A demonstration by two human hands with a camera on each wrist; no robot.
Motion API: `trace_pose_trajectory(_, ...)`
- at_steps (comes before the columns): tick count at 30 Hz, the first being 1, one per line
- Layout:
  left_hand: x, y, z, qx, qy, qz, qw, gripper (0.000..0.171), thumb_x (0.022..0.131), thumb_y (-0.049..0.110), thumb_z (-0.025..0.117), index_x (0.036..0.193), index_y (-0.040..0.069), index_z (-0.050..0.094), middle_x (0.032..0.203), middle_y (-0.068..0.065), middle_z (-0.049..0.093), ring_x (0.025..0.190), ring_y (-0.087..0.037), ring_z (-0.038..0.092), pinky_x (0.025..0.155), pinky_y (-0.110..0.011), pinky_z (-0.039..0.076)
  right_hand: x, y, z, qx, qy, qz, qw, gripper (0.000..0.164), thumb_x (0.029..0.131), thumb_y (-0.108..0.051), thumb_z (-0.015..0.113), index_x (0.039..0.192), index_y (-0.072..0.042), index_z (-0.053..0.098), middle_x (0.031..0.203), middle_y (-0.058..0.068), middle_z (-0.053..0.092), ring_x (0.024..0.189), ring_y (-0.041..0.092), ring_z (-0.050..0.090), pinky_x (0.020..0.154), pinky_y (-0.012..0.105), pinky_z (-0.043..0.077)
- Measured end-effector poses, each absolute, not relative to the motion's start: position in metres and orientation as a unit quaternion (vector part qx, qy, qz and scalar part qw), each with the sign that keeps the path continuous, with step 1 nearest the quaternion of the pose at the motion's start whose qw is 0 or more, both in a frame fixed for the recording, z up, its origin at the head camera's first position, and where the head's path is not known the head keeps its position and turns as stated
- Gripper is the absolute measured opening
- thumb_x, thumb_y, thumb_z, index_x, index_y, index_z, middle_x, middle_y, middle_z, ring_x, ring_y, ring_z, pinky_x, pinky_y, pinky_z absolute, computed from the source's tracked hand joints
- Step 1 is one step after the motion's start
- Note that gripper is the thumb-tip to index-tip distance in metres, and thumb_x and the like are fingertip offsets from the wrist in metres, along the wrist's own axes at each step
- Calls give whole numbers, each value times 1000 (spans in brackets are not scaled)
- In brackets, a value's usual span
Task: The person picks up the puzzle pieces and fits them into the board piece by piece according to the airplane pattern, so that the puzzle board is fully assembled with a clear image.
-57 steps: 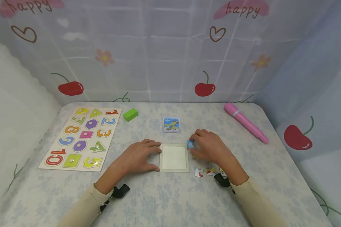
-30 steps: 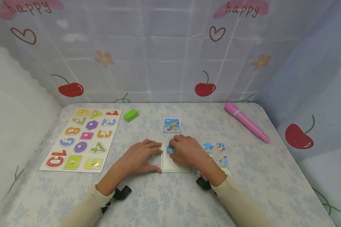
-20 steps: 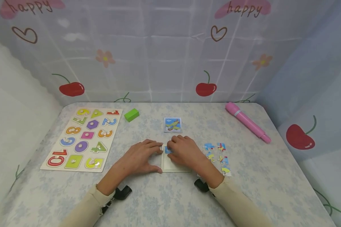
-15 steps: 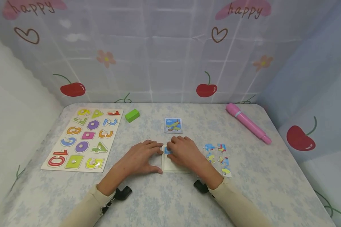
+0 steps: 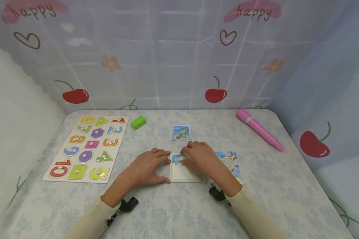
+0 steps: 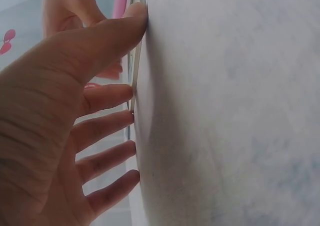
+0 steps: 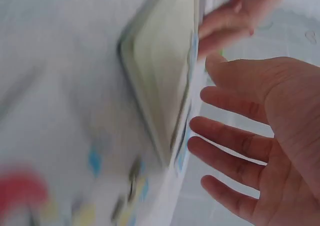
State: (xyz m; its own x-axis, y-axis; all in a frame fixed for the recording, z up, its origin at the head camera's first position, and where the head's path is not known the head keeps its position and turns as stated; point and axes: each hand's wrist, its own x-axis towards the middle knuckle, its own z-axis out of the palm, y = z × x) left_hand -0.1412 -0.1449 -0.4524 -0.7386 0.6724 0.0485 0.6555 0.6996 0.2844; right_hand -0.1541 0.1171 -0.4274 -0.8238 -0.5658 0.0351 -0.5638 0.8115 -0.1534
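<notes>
A pale square puzzle tray (image 5: 180, 174) lies on the table between the hands. My left hand (image 5: 146, 167) rests beside it, the tips of its straight fingers and thumb touching the tray's left edge. In the tray's far left corner lies a blue jigsaw piece (image 5: 176, 160). Just right of that piece, over the tray, is my right hand (image 5: 204, 160); in the right wrist view its fingers are spread, holding nothing. Several loose jigsaw pieces (image 5: 232, 155) lie to the right of the tray, some hidden under the right forearm.
Beyond the tray is a small airplane picture card (image 5: 181, 132). A number puzzle board (image 5: 91, 156) lies at the left, with a green block (image 5: 138, 122) near its far corner. At the far right rests a pink marker-shaped object (image 5: 258, 129). A printed curtain hangs behind the table.
The right hand carried the blue jigsaw piece from the right into the tray's far left corner, let go of it and drew slightly back to the right. The left hand stayed put.
</notes>
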Motion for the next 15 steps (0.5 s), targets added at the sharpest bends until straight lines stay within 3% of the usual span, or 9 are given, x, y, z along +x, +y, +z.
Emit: trace_pose_trajectory(15,-138,-143,-451,363,921,136,30,67,87,59,84,137,17,72,159,-1,55,143,-26,52,105,-51,53,-162,187,-420,-234,958,-164,19,38,96,-25,84,130,-12,76,126,7,74,119,33,68,100,54,56)
